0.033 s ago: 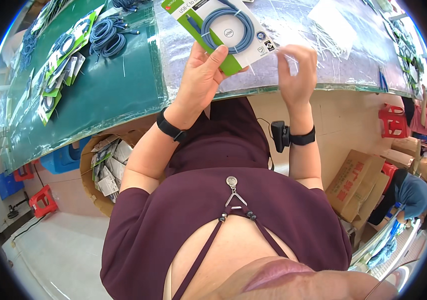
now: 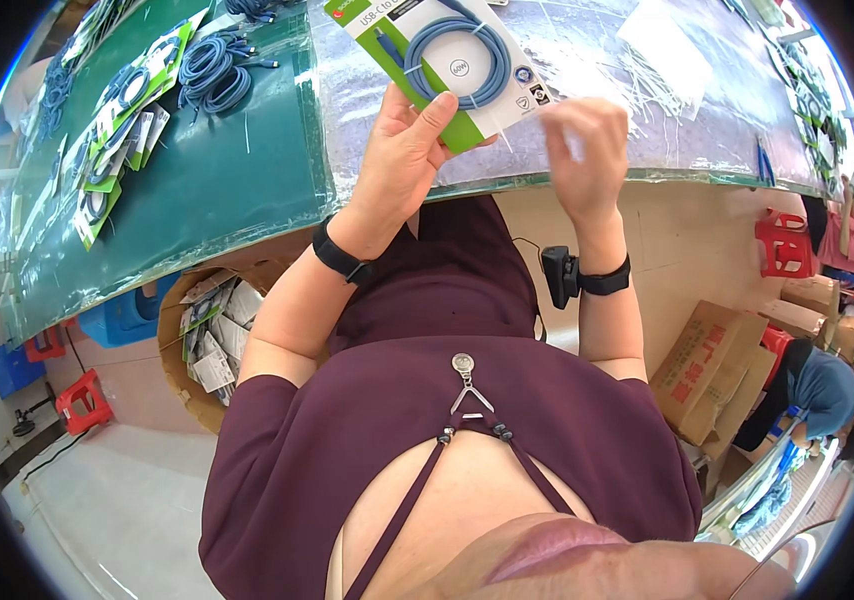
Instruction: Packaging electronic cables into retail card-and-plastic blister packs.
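Observation:
My left hand (image 2: 402,160) grips the lower left part of a green and white packaging card (image 2: 463,132), thumb on its front. A coiled blue cable (image 2: 501,78) is fastened to the card, which is tilted above the table's near edge. Beside the card's right corner is my right hand (image 2: 595,150), its fingers curled and the fingertips pinched towards the thumb. Motion blurs it slightly, and whatever lies between the fingertips cannot be made out. A thin white tie end (image 2: 505,142) sticks out below the card.
On the table's green left side (image 2: 267,150) lie coiled blue cables (image 2: 215,85) and a row of carded cables (image 2: 132,150). Thin white ties (image 2: 652,85) and a white sheet (image 2: 682,45) lie to the right. Cartons (image 2: 712,370) stand on the floor.
My right hand has shifted slightly left and down, close to the card's corner. The left hand and card have barely moved.

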Available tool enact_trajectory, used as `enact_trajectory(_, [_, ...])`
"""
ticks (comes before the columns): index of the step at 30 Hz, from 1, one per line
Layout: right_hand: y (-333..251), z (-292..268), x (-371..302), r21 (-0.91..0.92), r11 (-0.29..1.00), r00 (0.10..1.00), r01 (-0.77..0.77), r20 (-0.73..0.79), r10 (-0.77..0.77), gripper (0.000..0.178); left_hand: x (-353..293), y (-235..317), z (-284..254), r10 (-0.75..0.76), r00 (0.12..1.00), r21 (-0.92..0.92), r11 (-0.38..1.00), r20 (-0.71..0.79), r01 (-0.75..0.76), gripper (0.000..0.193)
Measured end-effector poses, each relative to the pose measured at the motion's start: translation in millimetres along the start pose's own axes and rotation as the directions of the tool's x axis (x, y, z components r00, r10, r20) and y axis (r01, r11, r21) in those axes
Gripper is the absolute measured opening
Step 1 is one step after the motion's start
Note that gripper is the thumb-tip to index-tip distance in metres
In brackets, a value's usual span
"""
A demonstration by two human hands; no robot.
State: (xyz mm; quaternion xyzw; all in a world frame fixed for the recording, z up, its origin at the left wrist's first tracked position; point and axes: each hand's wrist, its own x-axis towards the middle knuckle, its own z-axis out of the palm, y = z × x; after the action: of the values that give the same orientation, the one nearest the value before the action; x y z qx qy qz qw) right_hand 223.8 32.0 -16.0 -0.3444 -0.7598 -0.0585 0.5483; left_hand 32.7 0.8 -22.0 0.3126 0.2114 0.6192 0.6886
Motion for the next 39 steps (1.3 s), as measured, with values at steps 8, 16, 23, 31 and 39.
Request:
enact_trajectory(8, [-19, 1, 6, 0.022, 0.978, 0.948, 0.209, 0.240, -0.208, 0.030, -5, -8, -1, 0.249, 0.968, 0.339, 0.908, 0.035, -0.246, 0.034])
enact_trajectory(16, [-23, -13, -46, 0.544, 0.126, 0.532, -0.829, 0.700, 0.476, 0.048, -4, 10, -10, 0.515, 0.629, 0.677, 0.122, 0.582, -0.726, 0.033])
enact_trajectory(23, [-11, -24, -75, 0.676, -0.017, 0.607, -0.737, 0.672, 0.424, 0.060, -1, 16, -4, 0.549, 0.534, 0.593, 0.085, 0.643, -0.801, 0.035])
enact_trajectory(31, [7, -19, -122, 0.674, -0.493, 0.606, -0.551, 0.729, 0.319, 0.059, 0, 20, -3, 0.522, 0.496, 0.546, 0.069, 0.693, -0.835, 0.037])
enact_trajectory(39, [-8, -21, -125, 0.608, -0.775, 0.347, -0.171, 0.773, 0.530, 0.063, 1, 24, -3, 0.509, 0.475, 0.524, 0.055, 0.717, -0.850, 0.034])
